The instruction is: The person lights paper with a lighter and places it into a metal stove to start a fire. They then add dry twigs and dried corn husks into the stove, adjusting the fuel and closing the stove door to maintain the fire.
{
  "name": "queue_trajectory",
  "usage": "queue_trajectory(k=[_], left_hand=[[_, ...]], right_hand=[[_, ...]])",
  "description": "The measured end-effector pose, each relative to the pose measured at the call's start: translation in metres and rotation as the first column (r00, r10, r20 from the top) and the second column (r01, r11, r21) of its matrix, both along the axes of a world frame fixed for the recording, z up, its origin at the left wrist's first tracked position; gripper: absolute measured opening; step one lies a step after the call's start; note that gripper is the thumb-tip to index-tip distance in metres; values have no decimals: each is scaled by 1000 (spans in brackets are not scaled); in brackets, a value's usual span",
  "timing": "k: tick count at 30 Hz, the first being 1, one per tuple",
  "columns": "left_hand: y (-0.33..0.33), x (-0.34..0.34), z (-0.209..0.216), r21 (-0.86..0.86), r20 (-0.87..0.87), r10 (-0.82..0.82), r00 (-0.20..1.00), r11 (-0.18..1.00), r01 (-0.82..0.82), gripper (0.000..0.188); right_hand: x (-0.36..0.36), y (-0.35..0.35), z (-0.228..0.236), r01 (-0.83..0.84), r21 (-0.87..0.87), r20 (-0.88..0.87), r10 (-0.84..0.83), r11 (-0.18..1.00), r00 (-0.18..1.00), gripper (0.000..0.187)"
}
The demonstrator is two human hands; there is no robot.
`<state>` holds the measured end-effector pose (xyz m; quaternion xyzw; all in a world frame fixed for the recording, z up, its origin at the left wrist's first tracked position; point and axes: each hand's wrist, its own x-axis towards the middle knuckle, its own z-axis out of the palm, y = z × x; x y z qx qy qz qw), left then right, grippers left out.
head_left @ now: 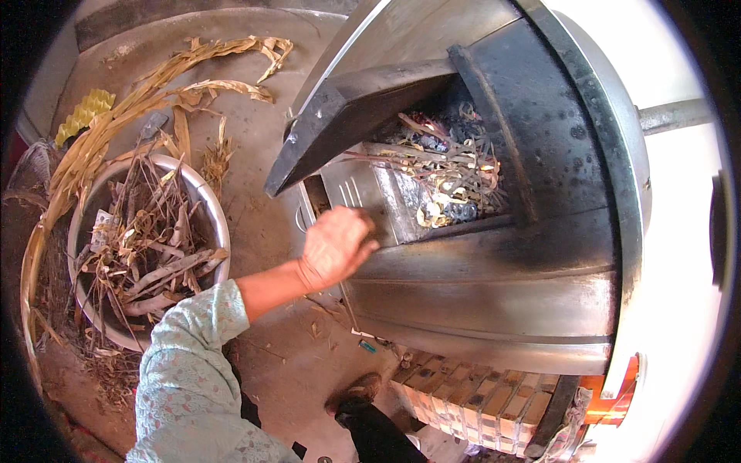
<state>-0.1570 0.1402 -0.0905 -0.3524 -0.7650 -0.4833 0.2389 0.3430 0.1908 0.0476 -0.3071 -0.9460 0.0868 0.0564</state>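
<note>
Here's the left hand (338,245), fingers curled in by the slotted metal plate (346,191); whether it's clenched on anything, I can't tell. Left of that arm sits a metal basin (207,195) heaped with dry sticks (166,274). Past the hand, twigs (463,176) lie inside the sooty stove (478,282), beside its tilted black door (359,108).

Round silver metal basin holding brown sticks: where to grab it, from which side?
Probably by the upper-right rim of the round silver metal basin, coming from the right and above: that stretch of curved edge shows bare, whereas long tan dry stalks crowd its left side.
</note>
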Motion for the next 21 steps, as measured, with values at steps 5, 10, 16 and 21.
queue_trajectory(k=[5,10,16,21], left_hand=[[-12,-30,-13,26,154,241,958,968,-248,55],[6,-35,-22,-44,211,271,939,962,-268,66],[6,-49,-20,-91,154,348,925,937,-338,69],[11,-64,-28,-167,100,417,903,902,-398,62]], right_hand=[[0,3,-3,-10,-4,7,10,1000,1000,39],[-2,3,-3,-30,16,16,30,999,999,38],[-8,6,-3,-72,49,12,72,996,997,39],[-7,6,-5,-64,58,-13,65,996,998,38]])
